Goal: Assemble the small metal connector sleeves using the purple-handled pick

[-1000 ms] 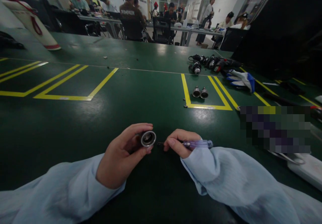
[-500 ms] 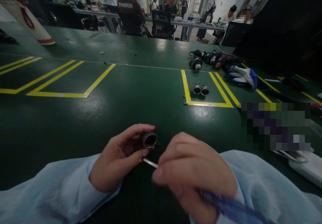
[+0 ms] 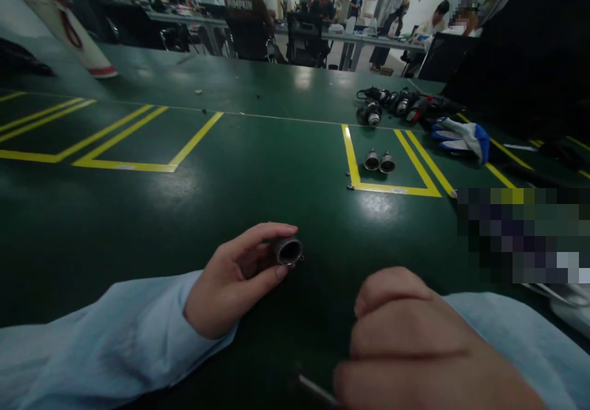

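Between the thumb and fingers of my left hand (image 3: 237, 278) is a small dark metal cup-shaped part (image 3: 289, 251), its round opening turned toward me. A tiny dark nut (image 3: 302, 257) shows right beside its rim; whether they touch I cannot tell. My right hand (image 3: 424, 342) is closed on a screwdriver (image 3: 318, 390) low at the right, apart from the cup. Only the thin metal shaft shows, its tip blurred and pointing left; the handle is hidden. Two similar metal cups (image 3: 379, 163) stand side by side inside a yellow-taped area farther off.
Small nuts (image 3: 350, 187) lie by the yellow tape (image 3: 396, 190). Dark power tools (image 3: 391, 104) and a blue-and-white glove (image 3: 461, 138) are at the back right. A white and red object (image 3: 76, 32) stands at the far left. Several people sit or stand beyond the green table (image 3: 271, 176).
My right hand has drawn the screwdriver back, down and to the right, away from the cup. My left hand still holds the cup. The whole view has shifted slightly.
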### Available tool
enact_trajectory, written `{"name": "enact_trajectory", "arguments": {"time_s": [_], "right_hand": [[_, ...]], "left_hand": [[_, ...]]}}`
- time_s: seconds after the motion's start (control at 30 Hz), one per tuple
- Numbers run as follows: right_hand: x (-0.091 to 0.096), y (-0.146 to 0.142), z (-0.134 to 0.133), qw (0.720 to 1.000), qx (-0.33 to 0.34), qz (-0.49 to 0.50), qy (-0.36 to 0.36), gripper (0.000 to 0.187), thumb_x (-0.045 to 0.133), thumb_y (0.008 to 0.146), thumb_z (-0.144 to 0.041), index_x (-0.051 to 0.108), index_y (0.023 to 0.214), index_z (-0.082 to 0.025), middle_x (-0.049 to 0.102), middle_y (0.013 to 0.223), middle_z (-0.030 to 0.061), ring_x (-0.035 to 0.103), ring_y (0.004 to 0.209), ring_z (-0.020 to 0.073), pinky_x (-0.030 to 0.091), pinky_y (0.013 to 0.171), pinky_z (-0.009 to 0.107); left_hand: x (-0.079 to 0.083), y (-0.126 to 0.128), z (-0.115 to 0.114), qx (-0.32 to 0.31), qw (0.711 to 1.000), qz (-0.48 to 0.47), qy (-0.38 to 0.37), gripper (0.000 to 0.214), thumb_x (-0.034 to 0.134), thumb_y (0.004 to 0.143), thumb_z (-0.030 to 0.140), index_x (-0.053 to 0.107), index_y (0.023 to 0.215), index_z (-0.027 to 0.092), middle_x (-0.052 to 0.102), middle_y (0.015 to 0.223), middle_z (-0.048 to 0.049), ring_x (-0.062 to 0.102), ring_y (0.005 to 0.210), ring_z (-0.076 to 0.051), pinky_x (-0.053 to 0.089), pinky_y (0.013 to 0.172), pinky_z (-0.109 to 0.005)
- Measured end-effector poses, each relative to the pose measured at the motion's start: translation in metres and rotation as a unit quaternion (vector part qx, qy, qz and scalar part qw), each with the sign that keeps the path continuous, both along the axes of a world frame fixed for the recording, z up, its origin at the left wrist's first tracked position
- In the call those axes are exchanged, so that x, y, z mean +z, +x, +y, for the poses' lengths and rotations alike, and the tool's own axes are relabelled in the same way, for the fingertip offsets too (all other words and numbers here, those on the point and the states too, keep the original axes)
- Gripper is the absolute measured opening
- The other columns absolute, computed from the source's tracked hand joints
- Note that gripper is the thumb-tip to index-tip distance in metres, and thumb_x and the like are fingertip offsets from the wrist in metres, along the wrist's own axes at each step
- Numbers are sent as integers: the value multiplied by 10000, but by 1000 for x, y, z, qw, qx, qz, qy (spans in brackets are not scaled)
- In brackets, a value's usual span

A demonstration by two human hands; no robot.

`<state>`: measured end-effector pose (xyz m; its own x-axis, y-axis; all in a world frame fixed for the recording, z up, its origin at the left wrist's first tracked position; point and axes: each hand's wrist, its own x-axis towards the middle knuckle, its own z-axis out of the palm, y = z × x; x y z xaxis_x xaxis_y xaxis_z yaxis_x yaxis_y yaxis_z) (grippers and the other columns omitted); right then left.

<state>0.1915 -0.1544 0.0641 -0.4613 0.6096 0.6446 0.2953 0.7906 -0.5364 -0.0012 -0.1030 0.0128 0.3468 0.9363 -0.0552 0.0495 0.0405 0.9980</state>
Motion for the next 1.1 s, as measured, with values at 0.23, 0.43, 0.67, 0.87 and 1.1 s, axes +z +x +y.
{"name": "enact_trajectory", "arguments": {"time_s": [0.23, 0.43, 0.67, 0.87, 1.1], "right_hand": [[-58, -11, 29, 998, -20, 34, -44, 194, 481, 697, -57, 465, 819, -206, 593, 709, 8, 557, 678, 138, 450, 692, 319], [-65, -13, 37, 998, -52, -34, -32, 177, 486, 645, -48, 423, 718, -196, 581, 692, -5, 528, 662, 125, 418, 654, 282], [-74, -14, 40, 996, -34, -77, -8, 100, 479, 698, -97, 465, 726, -192, 597, 703, 10, 538, 682, 137, 419, 666, 279], [-74, -16, 39, 997, -8, -82, 1, 97, 459, 774, -94, 517, 759, -170, 613, 717, 27, 548, 701, 140, 420, 654, 270], [-72, -12, 35, 998, 14, -64, -9, 84, 486, 815, -116, 540, 770, -163, 617, 705, 20, 508, 647, 122, 400, 617, 261]], "left_hand": [[-4, -1, 1, 6, 999, -1, 32, 389, 624, 667, 77, 597, 1047, 157, 644, 1049, -101, 624, 937, -220, 514, 819, -306], [-8, -2, 0, -3, 999, 24, 42, 392, 612, 681, 78, 584, 1065, 149, 628, 1070, -111, 606, 977, -222, 505, 846, -316], [-9, -1, -1, 26, 995, 61, 77, 267, 610, 685, 99, 615, 946, 153, 642, 1054, -87, 607, 974, -210, 487, 886, -336], [-9, 0, 1, 53, 986, 102, 117, 159, 583, 677, 90, 614, 820, 153, 668, 969, -71, 625, 933, -202, 520, 816, -316], [-11, -2, 0, 54, 985, 106, 126, 162, 567, 689, 82, 617, 830, 143, 670, 981, -80, 632, 924, -197, 521, 815, -311]]}}
